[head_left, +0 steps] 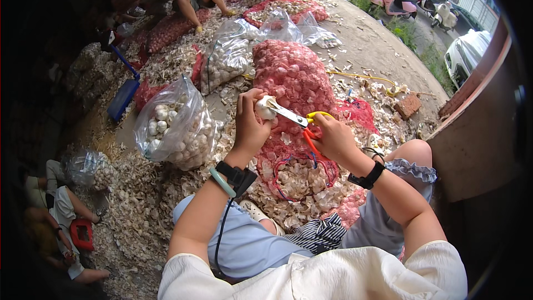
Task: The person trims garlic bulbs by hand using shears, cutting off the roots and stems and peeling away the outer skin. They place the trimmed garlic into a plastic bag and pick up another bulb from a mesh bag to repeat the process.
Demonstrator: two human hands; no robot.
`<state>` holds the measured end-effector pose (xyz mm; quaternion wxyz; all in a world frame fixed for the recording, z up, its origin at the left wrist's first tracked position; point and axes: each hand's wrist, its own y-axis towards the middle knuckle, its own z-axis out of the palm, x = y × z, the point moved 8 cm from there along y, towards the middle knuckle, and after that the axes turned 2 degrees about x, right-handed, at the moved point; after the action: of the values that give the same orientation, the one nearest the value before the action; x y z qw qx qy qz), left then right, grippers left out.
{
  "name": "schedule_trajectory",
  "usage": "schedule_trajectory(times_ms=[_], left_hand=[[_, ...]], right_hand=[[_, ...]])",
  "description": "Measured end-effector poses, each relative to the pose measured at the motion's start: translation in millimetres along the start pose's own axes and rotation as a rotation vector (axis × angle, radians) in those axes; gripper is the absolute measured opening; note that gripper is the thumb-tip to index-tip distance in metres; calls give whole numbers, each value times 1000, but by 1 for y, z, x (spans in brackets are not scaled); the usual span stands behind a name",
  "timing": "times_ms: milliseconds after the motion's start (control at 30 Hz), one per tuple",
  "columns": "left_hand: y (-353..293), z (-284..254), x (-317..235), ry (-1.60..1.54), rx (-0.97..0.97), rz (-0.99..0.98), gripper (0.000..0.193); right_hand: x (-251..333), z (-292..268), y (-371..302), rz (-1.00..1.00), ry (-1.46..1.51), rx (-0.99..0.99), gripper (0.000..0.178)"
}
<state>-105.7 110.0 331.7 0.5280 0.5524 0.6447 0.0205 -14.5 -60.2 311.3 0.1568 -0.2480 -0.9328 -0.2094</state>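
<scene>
A bare concrete floor (383,58) is covered across much of its area by papery garlic skins (133,211), and parked scooters and a white car (469,55) can be seen outside. Between the hands, in front of a full red mesh sack (291,72), a garlic bulb (265,111) is held up, enclosed by the fingers of the left hand (251,128). A pair of scissors (290,114) is gripped in the right hand (336,139), its blades laid at the stem; whether they are closed on it cannot be told.

The trimming is judged to be well under way: cleaned white bulbs have been gathered in a clear plastic bag (187,90) at the left, while the stem of the held bulb has yet to be removed and the sack's contents are presumably left to be done.

The bulb is rounded, smooth and pale, with a dry, frayed neck. The blades are of shiny metal, set in yellow and orange loops. The sack is stretched into lumps by its load; the bag's film is thin, crinkled and glossy.
</scene>
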Motion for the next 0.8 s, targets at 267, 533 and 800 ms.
schedule_trajectory(times_ms=[267, 533, 800], left_hand=[[1, -1, 5, 98, -47, -51, 58], [-1, 1, 6, 63, -49, -44, 56], [-4, 10, -7, 90, -10, 57, 55]], right_hand=[[-11, 20, -3, -12, 41, 34, 32], [-6, 15, -4, -38, 69, -55, 51], [-7, 20, -3, 14, 176, -1, 47]])
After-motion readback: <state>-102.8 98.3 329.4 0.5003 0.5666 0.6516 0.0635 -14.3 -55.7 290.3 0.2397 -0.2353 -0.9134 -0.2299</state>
